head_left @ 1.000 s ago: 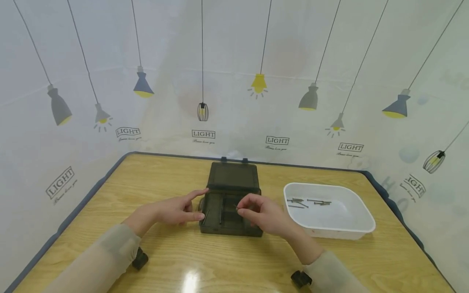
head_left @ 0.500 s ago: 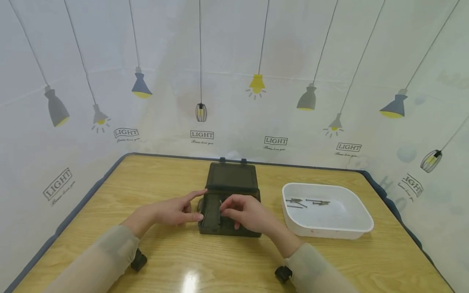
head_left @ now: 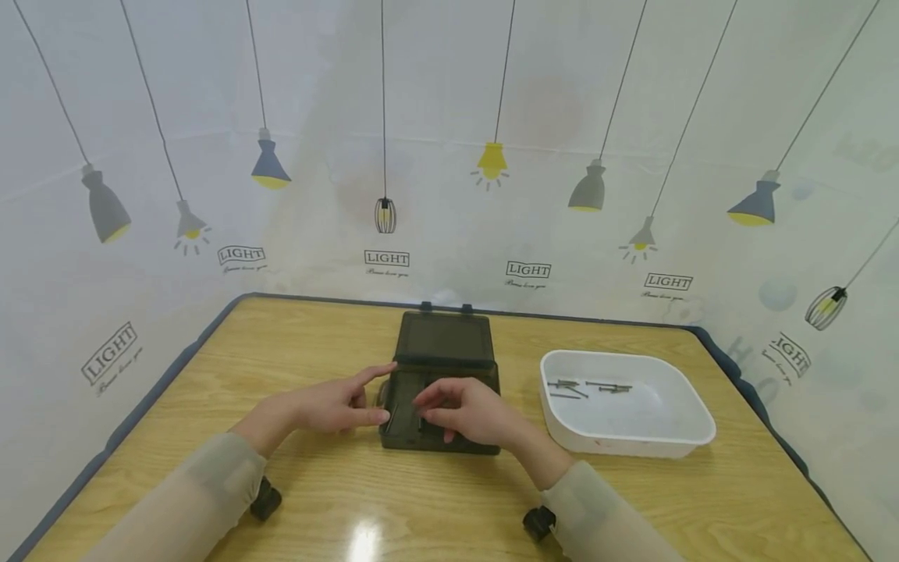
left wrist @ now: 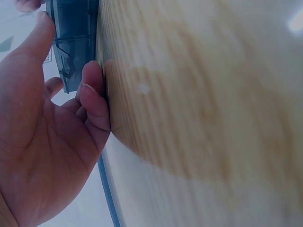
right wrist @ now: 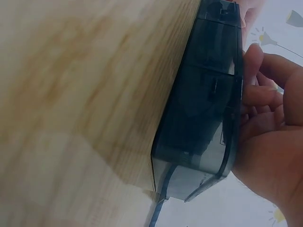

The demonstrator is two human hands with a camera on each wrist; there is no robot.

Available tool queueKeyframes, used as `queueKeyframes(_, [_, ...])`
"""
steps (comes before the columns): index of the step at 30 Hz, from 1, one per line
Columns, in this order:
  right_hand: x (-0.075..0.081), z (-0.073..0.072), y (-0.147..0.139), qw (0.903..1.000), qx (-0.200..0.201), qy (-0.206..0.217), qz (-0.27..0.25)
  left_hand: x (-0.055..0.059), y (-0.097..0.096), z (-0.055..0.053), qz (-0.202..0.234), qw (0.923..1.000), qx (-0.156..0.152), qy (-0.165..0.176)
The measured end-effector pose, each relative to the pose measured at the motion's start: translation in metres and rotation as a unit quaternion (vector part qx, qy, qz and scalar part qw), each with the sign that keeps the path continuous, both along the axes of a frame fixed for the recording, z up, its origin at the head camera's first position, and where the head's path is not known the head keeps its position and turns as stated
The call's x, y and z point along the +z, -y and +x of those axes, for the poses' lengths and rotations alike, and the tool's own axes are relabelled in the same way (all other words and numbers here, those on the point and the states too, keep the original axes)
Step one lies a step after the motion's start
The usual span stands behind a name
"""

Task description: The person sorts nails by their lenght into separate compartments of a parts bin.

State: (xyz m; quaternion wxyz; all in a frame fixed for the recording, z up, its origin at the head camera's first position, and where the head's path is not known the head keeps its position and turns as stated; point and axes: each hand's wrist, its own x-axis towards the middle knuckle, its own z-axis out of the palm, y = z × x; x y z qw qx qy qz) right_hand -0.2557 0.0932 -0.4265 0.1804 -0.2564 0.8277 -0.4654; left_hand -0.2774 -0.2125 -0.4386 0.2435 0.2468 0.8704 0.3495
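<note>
A dark, see-through plastic case [head_left: 438,446] stands on the table with its lid [head_left: 446,337] tipped back, its inside split into compartments. My left hand [head_left: 337,404] rests at the case's left side, index finger stretched to the far corner and thumb on the near rim; in the left wrist view its other fingers bend low by the table. A slim nail-like piece [head_left: 393,418] lies inside near that thumb. My right hand [head_left: 470,414] reaches over the case, thumb and index finger pinched together around a dark nail [head_left: 421,424], mostly hidden by the fingers.
On the right stands a white tray [head_left: 674,398] with several loose nails [head_left: 611,387] toward its left end. A dark wrist mount [head_left: 265,499] sits under the left sleeve, another mount [head_left: 539,523] under the right. A printed cloth backdrop [head_left: 442,94] closes off the table's far side.
My right hand has moved left, from the case's right compartment to near its middle, thumb and index finger still together. My left hand has kept its place at the side.
</note>
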Motion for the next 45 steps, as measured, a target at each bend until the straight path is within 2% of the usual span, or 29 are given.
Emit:
queueKeyframes(6, [0.002,0.002,-0.004,0.9999,0.004,-0.011,0.006,-0.003,0.001,-0.002,-0.005,1.0,-0.001,-0.003])
queueKeyframes(10, [0.008,0.004,-0.019,0.9995,-0.006,-0.031,-0.002,-0.004,0.001,-0.003,-0.004,1.0,-0.003,-0.003])
queueKeyframes(13, [0.019,0.004,-0.038,0.9993,-0.015,-0.033,-0.007,-0.003,0.001,-0.003,-0.002,1.0,-0.006,-0.004])
queueKeyframes(17, [0.035,0.002,-0.074,0.9981,-0.039,-0.046,0.015,-0.002,0.001,-0.002,-0.001,0.9999,-0.01,-0.004])
queueKeyframes(22, [0.041,-0.006,-0.123,0.9934,-0.09,-0.053,0.047,-0.001,0.001,-0.002,0.007,0.9999,-0.008,-0.005])
queueKeyframes(28, [0.031,-0.017,-0.178,0.9858,-0.124,-0.046,0.103,-0.002,0.002,-0.002,0.002,0.9999,-0.007,-0.01])
queueKeyframes(32, [0.02,-0.024,-0.202,0.98,-0.139,-0.043,0.136,-0.002,0.001,-0.002,0.0,0.9999,-0.006,-0.009])
queueKeyframes(39, [0.008,-0.033,-0.223,0.9737,-0.153,-0.019,0.168,-0.002,0.001,-0.003,-0.007,0.9999,-0.005,-0.011])
queueKeyframes(45, [-0.004,-0.04,-0.231,0.9701,-0.172,0.009,0.171,-0.003,0.001,-0.003,-0.008,0.9999,-0.007,-0.013])
